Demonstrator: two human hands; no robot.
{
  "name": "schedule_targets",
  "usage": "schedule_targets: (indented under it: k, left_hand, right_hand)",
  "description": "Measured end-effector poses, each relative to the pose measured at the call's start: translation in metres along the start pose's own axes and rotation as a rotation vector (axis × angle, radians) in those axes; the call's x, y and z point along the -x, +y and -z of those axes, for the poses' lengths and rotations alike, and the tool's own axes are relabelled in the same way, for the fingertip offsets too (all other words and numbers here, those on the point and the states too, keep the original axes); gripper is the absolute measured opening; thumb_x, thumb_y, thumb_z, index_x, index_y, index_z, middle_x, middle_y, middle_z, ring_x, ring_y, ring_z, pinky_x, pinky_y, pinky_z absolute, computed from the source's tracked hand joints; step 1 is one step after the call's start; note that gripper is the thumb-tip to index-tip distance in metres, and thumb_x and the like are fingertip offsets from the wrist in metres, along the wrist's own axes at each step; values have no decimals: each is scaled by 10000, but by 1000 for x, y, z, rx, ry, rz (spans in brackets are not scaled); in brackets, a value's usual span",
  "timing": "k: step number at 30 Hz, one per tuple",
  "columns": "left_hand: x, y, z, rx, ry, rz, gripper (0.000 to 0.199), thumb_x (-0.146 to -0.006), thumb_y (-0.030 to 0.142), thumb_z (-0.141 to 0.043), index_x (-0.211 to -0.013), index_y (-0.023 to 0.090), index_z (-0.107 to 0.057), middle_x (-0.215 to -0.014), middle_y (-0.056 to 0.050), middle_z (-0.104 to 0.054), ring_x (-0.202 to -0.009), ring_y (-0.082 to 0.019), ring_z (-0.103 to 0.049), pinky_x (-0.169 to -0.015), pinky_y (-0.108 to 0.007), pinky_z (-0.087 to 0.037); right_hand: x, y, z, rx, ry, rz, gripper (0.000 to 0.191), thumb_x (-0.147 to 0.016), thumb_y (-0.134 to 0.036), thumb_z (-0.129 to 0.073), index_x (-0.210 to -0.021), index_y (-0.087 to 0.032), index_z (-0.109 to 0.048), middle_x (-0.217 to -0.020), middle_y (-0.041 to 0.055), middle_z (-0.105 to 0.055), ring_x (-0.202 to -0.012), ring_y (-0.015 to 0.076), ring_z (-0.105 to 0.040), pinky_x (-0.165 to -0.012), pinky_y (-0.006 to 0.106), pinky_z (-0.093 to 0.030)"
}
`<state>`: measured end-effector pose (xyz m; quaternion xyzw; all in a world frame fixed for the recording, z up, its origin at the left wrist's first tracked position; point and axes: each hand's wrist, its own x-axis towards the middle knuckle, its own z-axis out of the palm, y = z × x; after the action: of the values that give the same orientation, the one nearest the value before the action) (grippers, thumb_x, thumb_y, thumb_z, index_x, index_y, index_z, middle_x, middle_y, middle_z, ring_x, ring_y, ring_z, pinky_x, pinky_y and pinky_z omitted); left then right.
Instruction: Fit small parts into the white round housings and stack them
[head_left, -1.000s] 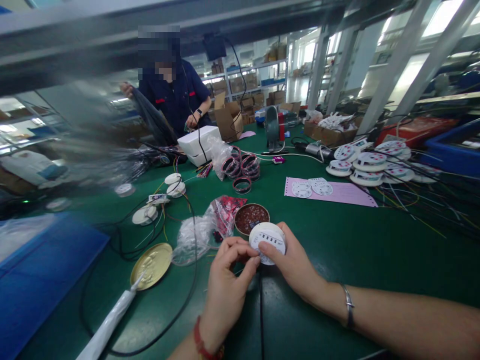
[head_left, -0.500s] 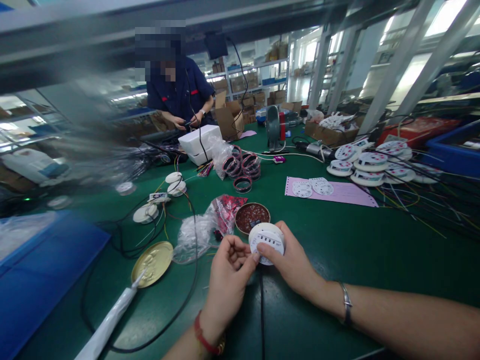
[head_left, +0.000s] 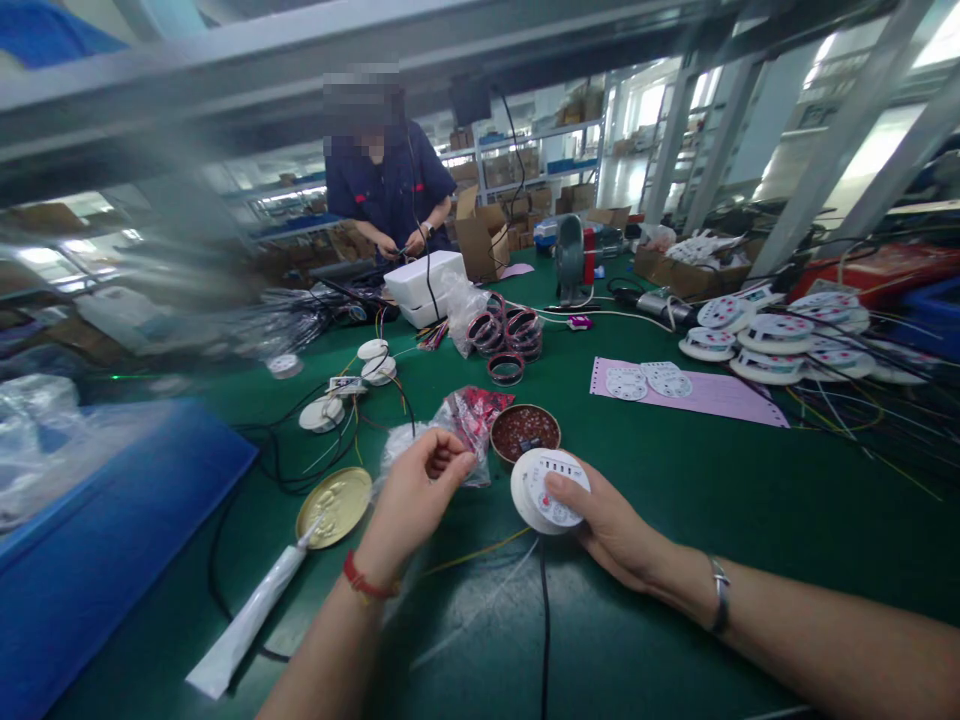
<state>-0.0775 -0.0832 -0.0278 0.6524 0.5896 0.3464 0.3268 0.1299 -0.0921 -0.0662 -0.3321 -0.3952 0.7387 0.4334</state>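
My right hand (head_left: 619, 525) grips a round white plastic unit (head_left: 544, 510), thumb pressed on its printed face, which has a row of small dark windows. A black cable (head_left: 545, 620) runs from below the unit toward me, and a yellow wire (head_left: 480, 552) leads off to its left. My left hand (head_left: 416, 490) is apart from the unit, over the clear plastic bag (head_left: 394, 445), thumb and fingers pinched together; whatever they may hold is too small to make out. Just behind the unit sits a round tin (head_left: 517, 425) with small dark parts in it.
At left lie a white tube (head_left: 247, 620), a gold lid (head_left: 341, 510) with dabs of paste, and a blue bin (head_left: 142, 540). White discs (head_left: 780, 335) with wires are piled at right, near a pink sheet (head_left: 697, 395). A co-worker (head_left: 390, 190) stands across the table.
My left hand has come away from the unit, moving left toward the plastic bag. The unit has tilted in my right hand, showing more of its face. The whole view has shifted slightly.
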Motion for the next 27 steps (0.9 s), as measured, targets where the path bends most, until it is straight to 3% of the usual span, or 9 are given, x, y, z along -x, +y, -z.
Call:
schedule_targets:
  k: [3,7,11,16,27]
  left_hand:
    - [-8,-18,11,-509,120,-80,157,-860,241,-489,-803,189,-625,-796,-25,-630,-762,-169,-562,-714,-298,-410]
    - [-13,-34,-2,-779,107,-154,236,-868,193,-479,-996,225,-676,-928,-55,-652,-918,-215,-569,-800,-327,-405]
    - [-19,-36,-11,-861,130,-170,219,-889,252,-482,-974,248,-684,-914,-49,-643,-919,-224,-558,-766,-331,-391]
    - [-25,-36,-10,-904,111,-189,217,-896,292,-482,-927,253,-693,-900,-49,-637,-922,-226,-551,-751,-335,-372]
    - [-26,-34,-10,-889,80,-138,148,-866,228,-491,-879,205,-637,-908,-58,-629,-905,-215,-563,-767,-322,-392]
  right_hand:
    - [1,2,-1,-166,-143,-240,462,-673,-467,-760,-969,-152,-599,-892,50,-652,-787,144,-589,-765,272,-451]
    - [2,7,-2,-125,-179,-283,414,-685,-406,-773,-969,-142,-626,-896,51,-666,-764,129,-592,-752,246,-448]
    - [3,6,-5,-114,-156,-274,411,-680,-399,-779,-968,-146,-631,-898,46,-668,-789,134,-600,-799,256,-445]
    - [3,4,-6,-107,-138,-279,446,-658,-415,-792,-974,-147,-627,-913,44,-670,-788,134,-603,-815,265,-441]
    - [3,6,-4,-107,-156,-256,402,-718,-376,-759,-1025,-155,-624,-950,45,-674,-834,141,-615,-822,263,-436]
